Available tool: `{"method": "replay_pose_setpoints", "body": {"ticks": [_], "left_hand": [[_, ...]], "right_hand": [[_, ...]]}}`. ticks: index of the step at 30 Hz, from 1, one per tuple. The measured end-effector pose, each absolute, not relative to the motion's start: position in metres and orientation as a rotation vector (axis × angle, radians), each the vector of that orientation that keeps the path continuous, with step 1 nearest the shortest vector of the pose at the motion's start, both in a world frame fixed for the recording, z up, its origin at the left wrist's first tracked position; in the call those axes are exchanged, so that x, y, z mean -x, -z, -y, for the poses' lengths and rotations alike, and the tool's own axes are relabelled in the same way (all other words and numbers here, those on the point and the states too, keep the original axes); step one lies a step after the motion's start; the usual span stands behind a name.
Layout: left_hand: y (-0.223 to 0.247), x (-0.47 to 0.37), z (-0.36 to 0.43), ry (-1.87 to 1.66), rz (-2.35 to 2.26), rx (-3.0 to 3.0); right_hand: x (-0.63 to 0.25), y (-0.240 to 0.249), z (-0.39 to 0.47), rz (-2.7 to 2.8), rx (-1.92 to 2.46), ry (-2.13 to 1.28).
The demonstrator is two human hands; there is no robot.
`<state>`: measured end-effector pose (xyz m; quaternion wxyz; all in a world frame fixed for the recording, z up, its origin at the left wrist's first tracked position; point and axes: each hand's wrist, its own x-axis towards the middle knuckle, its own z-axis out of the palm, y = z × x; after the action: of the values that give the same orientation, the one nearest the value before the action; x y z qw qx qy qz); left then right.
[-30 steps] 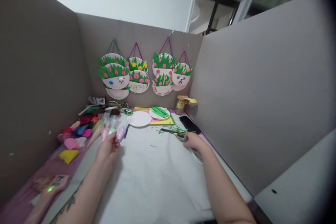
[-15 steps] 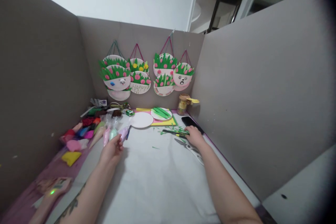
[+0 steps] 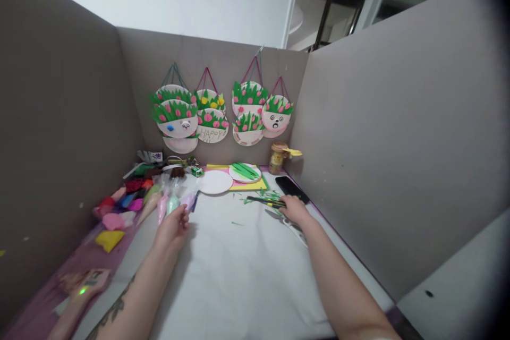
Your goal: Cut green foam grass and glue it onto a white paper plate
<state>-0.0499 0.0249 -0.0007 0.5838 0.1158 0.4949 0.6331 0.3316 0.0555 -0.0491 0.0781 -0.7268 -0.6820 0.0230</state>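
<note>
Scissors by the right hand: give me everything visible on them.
The scissors have grey, metallic-looking blades and white handles that look like plastic. They lie flat on the white sheet, tips pointing left and slightly away from the person. The right hand and wrist cover part of the handles; contact can't be confirmed. Dark slim tools lie just beyond. Blade opening is too blurred to judge.

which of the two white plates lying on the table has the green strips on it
The right-hand plate: green strips lie across it, while the left-hand plate shows only white.
</note>
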Motion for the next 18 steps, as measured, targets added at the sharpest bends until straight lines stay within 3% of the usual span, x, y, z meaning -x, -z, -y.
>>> {"method": "replay_pose_setpoints", "body": {"ticks": [6,12,18], "left_hand": [[0.005,0.048,-0.027,-1.48,-1.168,-0.269],[0.006,0.048,-0.027,-1.473,-1.165,-0.28],[0.014,0.049,-0.03,-1.502,-1.226,-0.395]], "right_hand": [[-0.337,0.048,-0.057,1.961,1.999,-0.147],[-0.341,0.041,-0.057,1.486,1.427,-0.604],[-0.331,0.032,-0.056,1.087,1.184,-0.848]]}}
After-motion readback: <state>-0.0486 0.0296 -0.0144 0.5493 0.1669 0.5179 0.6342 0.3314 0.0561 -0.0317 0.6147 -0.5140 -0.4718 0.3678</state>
